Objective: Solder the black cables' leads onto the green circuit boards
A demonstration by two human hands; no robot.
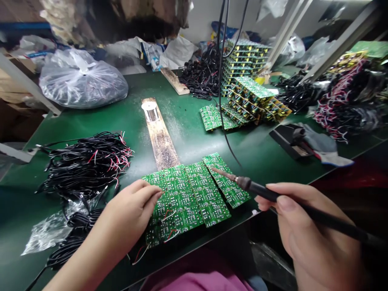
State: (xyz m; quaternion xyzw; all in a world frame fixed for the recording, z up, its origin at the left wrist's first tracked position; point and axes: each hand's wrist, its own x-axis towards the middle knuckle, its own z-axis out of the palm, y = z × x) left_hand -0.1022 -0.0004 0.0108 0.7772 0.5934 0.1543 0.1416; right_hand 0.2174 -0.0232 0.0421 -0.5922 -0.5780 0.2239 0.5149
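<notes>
My right hand (pixel 306 226) grips a soldering iron (pixel 263 192) by its black handle. The iron's tip points left, over the rightmost green circuit board panel (pixel 232 182). Over the left panel (pixel 182 198), my left hand (pixel 138 204) is closed in a pinch; a small reddish wire end (pixel 163 192) shows at its fingertips, and the rest is hidden. Red and white wires (pixel 171 233) stick out from the lower part of that panel. A middle panel (pixel 209 198) lies between the two.
A solder spool (pixel 150 111) stands on a scorched wooden board (pixel 163 141). Black cables (pixel 87 161) lie in a heap at left, by a clear plastic bag (pixel 45 234). Stacked circuit boards (pixel 245 64), a hanging black cable (pixel 220 81) and a grey glove (pixel 321 141) are farther right.
</notes>
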